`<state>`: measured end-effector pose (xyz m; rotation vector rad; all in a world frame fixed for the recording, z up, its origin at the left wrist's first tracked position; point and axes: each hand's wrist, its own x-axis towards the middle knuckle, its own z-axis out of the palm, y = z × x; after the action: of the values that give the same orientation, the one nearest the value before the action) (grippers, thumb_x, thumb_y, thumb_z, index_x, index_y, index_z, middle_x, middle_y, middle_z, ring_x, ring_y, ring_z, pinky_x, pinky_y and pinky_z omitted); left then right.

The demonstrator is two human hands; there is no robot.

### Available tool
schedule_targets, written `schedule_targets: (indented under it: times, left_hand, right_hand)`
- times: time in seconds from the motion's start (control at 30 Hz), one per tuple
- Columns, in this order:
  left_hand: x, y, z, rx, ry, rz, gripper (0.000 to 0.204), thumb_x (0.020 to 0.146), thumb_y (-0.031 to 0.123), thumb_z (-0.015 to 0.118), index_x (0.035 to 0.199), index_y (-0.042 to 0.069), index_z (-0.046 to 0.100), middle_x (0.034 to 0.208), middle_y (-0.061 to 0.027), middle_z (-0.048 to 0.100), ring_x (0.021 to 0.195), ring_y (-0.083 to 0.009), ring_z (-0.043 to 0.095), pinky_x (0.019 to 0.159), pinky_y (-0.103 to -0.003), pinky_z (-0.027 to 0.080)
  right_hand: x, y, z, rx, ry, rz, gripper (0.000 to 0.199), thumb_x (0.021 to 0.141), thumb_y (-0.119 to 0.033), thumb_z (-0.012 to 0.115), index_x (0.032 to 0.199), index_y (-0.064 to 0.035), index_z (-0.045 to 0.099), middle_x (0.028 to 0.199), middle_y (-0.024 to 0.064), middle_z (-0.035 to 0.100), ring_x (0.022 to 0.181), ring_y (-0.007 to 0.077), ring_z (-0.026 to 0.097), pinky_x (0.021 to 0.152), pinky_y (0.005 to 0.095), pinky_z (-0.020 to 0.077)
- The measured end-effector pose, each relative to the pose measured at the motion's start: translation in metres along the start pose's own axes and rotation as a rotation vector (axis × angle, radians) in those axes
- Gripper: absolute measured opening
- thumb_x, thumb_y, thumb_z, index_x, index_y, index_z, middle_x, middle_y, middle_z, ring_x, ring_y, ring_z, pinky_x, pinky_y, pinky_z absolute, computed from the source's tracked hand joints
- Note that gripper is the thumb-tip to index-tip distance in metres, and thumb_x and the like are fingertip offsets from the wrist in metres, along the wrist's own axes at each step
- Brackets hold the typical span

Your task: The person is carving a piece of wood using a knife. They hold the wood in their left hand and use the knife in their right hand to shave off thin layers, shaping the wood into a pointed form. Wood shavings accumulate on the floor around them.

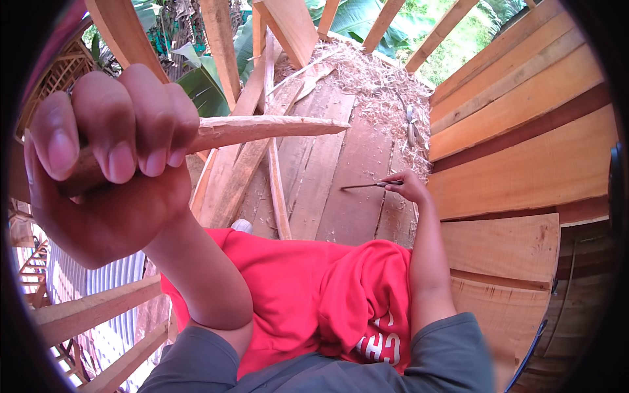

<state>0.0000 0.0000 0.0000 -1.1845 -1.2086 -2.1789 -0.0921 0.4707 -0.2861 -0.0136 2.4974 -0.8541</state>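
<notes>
1. Plank floor (354, 170) is seen in the middle of the frame, covered partly by wood shavings (373, 85) toward the top.
2. On the red cloth (282, 281), lower centre, white lettering (380, 344) is printed, but it is partly hidden by folds.
3. At upper left, the pointed stick (268, 128) is clamped tightly by the left hand (121, 137); its rear end is hardly made out.
4. Right of centre, a thin dark tool (360, 187) is gripped by the right hand (411, 187); its exact kind cannot be told.
</notes>
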Motion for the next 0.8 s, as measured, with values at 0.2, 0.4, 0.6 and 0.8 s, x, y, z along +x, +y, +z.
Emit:
schedule_targets:
  times: [0.2,0.4,0.6,0.8]
  left_hand:
    - [0.004,-0.004,0.003,0.008,-0.047,0.008,0.026,0.096,0.024,0.034,0.086,0.016,0.056,0.070,0.0018,0.044,0.063,-0.0117,0.039,0.058,-0.027,0.034]
    - [0.001,-0.004,0.001,0.012,-0.027,0.007,0.026,0.097,0.024,0.034,0.086,0.016,0.056,0.071,0.0018,0.044,0.063,-0.0117,0.039,0.057,-0.028,0.034]
    - [0.002,-0.009,0.002,0.001,-0.033,0.006,0.026,0.096,0.025,0.035,0.086,0.015,0.056,0.070,0.0018,0.043,0.063,-0.0120,0.039,0.057,-0.027,0.034]
    - [0.002,-0.004,0.008,0.010,-0.026,0.000,0.024,0.096,0.024,0.036,0.085,0.015,0.056,0.070,0.0016,0.043,0.063,-0.0119,0.039,0.057,-0.027,0.034]
  right_hand:
    - [0.020,0.000,0.017,-0.141,0.587,-0.144,0.024,0.082,-0.015,0.073,0.103,-0.0043,0.071,0.086,0.0042,0.071,0.078,0.0137,0.063,0.074,0.0306,0.0498]
    - [-0.003,0.014,-0.023,-0.005,0.080,-0.043,0.028,0.073,-0.012,0.079,0.100,-0.0066,0.073,0.084,0.0090,0.072,0.077,0.0157,0.064,0.073,0.0303,0.0496]
    - [-0.028,0.051,-0.047,-0.166,0.165,0.187,0.033,0.066,-0.008,0.083,0.098,-0.0082,0.074,0.081,0.0073,0.072,0.074,0.0156,0.065,0.066,0.0321,0.0495]
    - [-0.030,0.006,-0.057,0.074,0.374,0.032,0.032,0.066,0.001,0.081,0.097,-0.0042,0.074,0.077,0.0025,0.070,0.069,0.0089,0.060,0.062,0.0272,0.0487]
